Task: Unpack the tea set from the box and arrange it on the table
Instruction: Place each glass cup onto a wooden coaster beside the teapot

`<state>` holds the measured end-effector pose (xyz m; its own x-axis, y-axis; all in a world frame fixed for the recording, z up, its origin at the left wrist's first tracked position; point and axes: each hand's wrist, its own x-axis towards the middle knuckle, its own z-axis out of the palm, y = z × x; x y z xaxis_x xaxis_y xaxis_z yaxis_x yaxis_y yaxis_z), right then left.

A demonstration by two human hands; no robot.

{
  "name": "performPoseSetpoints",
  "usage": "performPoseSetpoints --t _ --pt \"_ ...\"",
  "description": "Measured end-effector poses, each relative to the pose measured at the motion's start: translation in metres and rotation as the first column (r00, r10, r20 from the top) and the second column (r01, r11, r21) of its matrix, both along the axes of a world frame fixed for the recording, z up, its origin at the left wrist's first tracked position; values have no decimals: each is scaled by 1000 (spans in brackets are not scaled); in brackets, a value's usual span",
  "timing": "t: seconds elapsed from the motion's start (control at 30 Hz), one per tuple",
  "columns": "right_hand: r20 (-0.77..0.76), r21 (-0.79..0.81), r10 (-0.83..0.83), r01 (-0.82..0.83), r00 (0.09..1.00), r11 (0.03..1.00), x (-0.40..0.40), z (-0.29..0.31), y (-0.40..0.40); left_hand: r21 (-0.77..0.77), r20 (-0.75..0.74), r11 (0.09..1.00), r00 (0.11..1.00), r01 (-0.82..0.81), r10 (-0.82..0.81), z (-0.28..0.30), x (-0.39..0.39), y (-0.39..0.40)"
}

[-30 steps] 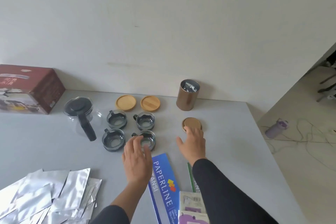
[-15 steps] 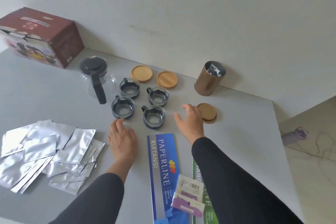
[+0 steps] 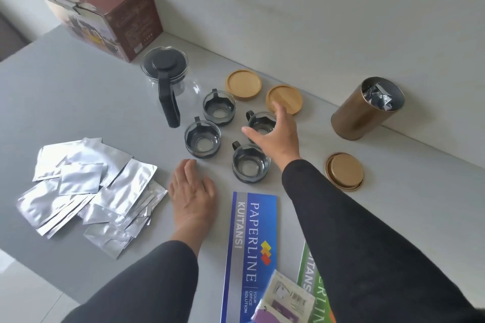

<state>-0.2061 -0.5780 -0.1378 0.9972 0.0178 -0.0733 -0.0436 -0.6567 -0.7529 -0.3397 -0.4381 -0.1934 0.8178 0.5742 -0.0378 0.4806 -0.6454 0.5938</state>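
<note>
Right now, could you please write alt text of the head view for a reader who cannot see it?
A person's open right hand reaches over one of four small glass cups with dark holders, while the open left hand rests flat on the grey table. Around them stand a glass teapot with black lid, two round wooden coasters and an open bronze tin.

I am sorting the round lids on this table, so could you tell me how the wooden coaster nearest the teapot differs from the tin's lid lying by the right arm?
The wooden coaster is pale wood; the tin lid is darker with a metal rim. The coaster lies by the wall behind the cups; the lid lies alone, nearer than the open tin. Both are round, lie flat and go untouched.
</note>
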Motion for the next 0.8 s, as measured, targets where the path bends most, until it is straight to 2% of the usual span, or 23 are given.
performPoseSetpoints --t 0.3,0.6,0.8 --pt "-27 -59 10 -11 1000 998 14 -12 10 21 -25 1000 1000 13 -13 2 1 1" --pt "62 -5 -179 180 982 984 -23 3 -41 95 -96 993 994 70 -61 1 2 5" --pt "75 -67 -105 110 992 992 -71 -8 -70 109 -128 991 990 81 -67 0 2 4"
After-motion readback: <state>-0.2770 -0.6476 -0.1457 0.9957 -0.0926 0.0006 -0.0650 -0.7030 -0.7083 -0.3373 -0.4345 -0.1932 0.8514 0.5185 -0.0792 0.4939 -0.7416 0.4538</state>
